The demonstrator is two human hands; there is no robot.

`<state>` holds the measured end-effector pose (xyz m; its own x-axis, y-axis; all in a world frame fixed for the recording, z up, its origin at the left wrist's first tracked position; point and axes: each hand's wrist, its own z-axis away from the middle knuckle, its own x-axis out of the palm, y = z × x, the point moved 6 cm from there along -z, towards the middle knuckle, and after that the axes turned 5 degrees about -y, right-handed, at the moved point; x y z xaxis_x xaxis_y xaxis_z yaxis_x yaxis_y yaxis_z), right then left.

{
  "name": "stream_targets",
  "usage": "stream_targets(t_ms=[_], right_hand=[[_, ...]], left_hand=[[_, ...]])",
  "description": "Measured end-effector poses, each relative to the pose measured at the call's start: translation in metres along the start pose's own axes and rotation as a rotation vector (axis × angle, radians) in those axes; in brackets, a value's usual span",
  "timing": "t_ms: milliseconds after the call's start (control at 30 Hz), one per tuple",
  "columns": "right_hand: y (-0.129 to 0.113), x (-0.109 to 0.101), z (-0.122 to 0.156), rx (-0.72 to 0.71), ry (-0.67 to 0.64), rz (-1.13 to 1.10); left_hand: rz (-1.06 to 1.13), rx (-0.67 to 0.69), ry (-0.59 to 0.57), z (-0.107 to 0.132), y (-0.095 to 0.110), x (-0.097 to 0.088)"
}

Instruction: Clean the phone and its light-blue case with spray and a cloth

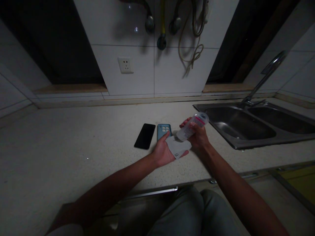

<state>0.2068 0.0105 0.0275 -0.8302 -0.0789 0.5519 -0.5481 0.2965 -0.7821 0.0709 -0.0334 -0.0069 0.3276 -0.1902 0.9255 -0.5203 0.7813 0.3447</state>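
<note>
My left hand [163,153] grips a flat white piece [176,147] with dark lettering near its lower end; I cannot tell if it is a cloth or a card. In my right hand [199,135] is a clear plastic bottle [188,129] with a pink band. The bottle is tilted, its lower left end right over the white piece; whether they touch is unclear. Just beyond my left hand lies a blue phone case [162,129] with round camera holes, partly covered by that hand. A black phone [145,136] rests to its left, dark screen up.
A steel double sink [233,144] with a tall faucet [261,82] is set into the pale speckled counter [61,141] on the right. Pipes and a loose cord [194,57] hang on the tiled wall, near a socket [125,65]. A drawer handle [152,192] runs below the counter's front edge.
</note>
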Motion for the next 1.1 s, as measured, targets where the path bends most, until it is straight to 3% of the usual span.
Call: stream_targets(t_ms=[333, 600, 900, 1100], right_hand=[[0.004, -0.009, 0.0, 0.034, 0.059, 0.067], [-0.001, -0.004, -0.002, -0.001, 0.027, -0.1], [-0.014, -0.037, -0.016, -0.135, 0.16, -0.261], [-0.012, -0.038, -0.015, -0.093, 0.136, -0.242]], left_hand=[[-0.022, -0.001, 0.025, -0.001, 0.0, 0.0], [-0.04, -0.005, 0.044, -0.001, 0.001, -0.003], [-0.092, 0.152, 0.159, -0.001, 0.01, -0.006], [-0.119, 0.32, 0.24, 0.0, 0.022, -0.01]])
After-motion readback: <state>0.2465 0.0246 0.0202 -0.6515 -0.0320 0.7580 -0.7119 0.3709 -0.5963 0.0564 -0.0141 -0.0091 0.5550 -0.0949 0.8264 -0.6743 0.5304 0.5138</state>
